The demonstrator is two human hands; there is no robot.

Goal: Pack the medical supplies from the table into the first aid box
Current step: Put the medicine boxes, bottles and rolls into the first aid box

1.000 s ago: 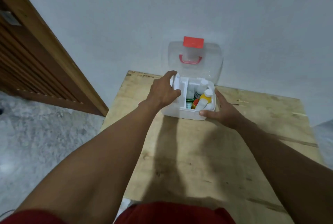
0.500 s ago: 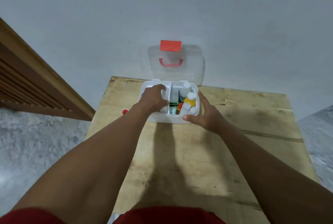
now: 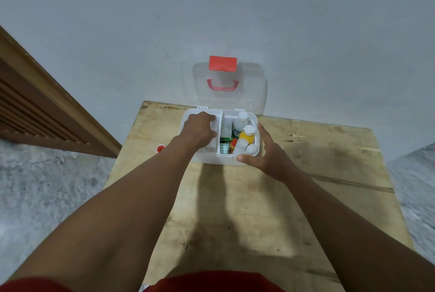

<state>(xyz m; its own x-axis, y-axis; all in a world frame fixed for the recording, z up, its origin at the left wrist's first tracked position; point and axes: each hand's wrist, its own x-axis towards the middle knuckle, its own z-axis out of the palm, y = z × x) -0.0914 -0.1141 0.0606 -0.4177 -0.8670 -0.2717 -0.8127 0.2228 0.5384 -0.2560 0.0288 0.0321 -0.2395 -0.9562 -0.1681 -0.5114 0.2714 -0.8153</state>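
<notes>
The white first aid box (image 3: 217,160) stands at the far edge of the wooden table (image 3: 329,150), its clear lid (image 3: 251,94) with a red latch open against the wall. My left hand (image 3: 199,130) reaches into the box's left half, fingers curled over a white insert tray (image 3: 214,144). My right hand (image 3: 267,154) rests against the box's right front corner, thumb on the front rim and fingers straight along the side wall. The right half holds a yellow bottle (image 3: 247,136), a white bottle (image 3: 240,122) and other small containers.
A small red-capped item (image 3: 160,148) lies at the table's left edge, beside the box. A brown slatted wooden door (image 3: 35,108) stands to the left. Grey wall rises behind the table, and grey floor shows on both sides.
My left hand has lowered the white tray from a tilted position above the box into the left compartment. The view has pulled back, and my right hand stays at the box's corner.
</notes>
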